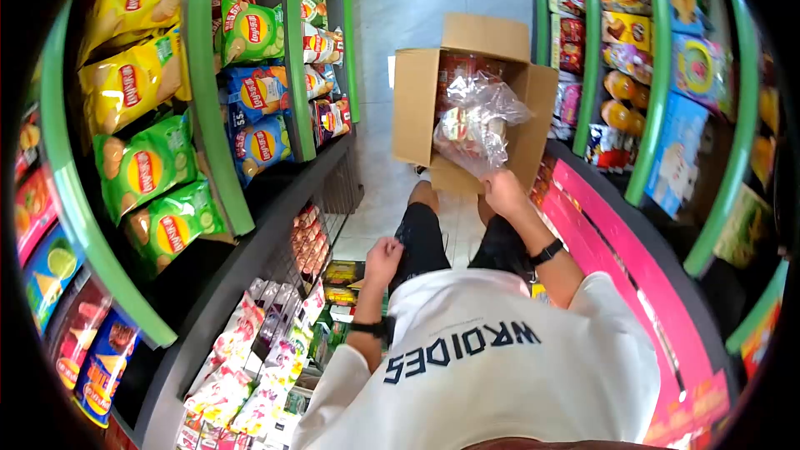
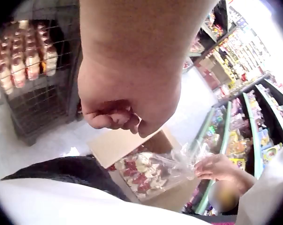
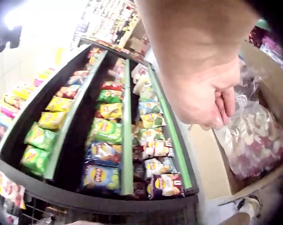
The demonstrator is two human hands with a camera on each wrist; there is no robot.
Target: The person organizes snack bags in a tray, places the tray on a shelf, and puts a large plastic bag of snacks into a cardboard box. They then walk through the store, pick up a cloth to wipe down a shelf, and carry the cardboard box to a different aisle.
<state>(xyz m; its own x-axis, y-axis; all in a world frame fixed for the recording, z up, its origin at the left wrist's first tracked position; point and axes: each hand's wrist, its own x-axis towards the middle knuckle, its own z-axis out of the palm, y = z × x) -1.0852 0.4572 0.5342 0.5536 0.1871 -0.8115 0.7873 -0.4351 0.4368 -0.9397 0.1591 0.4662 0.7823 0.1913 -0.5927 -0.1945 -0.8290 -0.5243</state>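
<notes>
While the right hand (image 1: 504, 192) pinches the clear plastic bag (image 1: 475, 121) of packets by its near end, the bag stretches away over the cardboard box (image 1: 417, 100) — the left hand (image 1: 383, 258) (curled, empty) hangs farther back.

**Curled left hand (image 2: 127, 93), bag pinched over a box**

The left hand fills the upper frame, its fingers curled into the palm and holding nothing. Below it, the right hand (image 2: 215, 168) pinches one end of a clear plastic bag (image 2: 153, 172) of red-and-white packets. From that grip the bag stretches across the mouth of an open cardboard box (image 2: 114, 146). Behind the gripping hand stand green-edged snack shelves (image 2: 254, 117); well apart from it, a wire rack (image 2: 33, 93) of packets
</notes>
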